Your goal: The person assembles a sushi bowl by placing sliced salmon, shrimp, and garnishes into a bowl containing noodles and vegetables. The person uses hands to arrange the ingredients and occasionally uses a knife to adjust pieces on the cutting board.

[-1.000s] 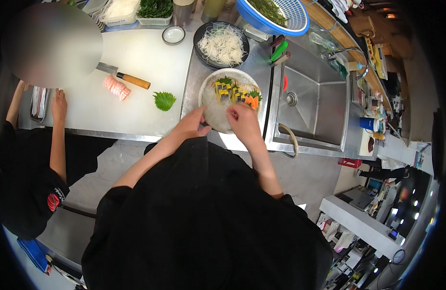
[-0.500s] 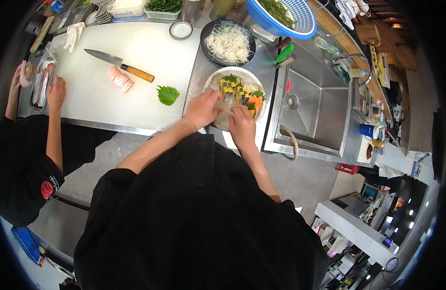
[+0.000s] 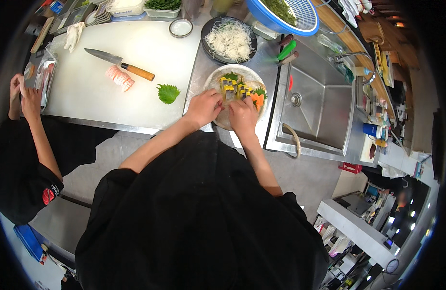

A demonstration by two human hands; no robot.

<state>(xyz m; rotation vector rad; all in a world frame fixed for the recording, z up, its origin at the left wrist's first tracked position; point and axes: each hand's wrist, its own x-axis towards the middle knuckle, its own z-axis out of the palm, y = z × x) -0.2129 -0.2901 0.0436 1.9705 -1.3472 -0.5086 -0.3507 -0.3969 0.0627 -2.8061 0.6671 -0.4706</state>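
Note:
Both hands are over a round pale plate [image 3: 212, 78]. My left hand [image 3: 204, 107] is over its near left side, thumb and fingers pinched together; whatever they hold is too small to make out. Close beside it my right hand [image 3: 243, 116] has curled fingers at the near middle of the plate, their tips partly hidden. Just beyond my fingertips, yellow-and-grey sliced pieces [image 3: 228, 88] stand on the plate among green leaves. Orange slices [image 3: 257, 100] lie at its right side. A single green serrated leaf [image 3: 168, 94] rests on the white cutting board [image 3: 150, 46] left of the plate.
On the board lie a wooden-handled knife [image 3: 138, 72] and pink-white slices [image 3: 120, 78]. A black bowl of white shreds [image 3: 229, 40] stands behind the plate, a blue colander [image 3: 305, 21] further back. The sink [image 3: 324, 108] is right. A co-worker's hands [image 3: 29, 99] are far left near a tray [image 3: 47, 79].
My hands stay over the plate; the right has shifted slightly and covers more of the orange slices. The co-worker's hands have come off the tray and drawn together.

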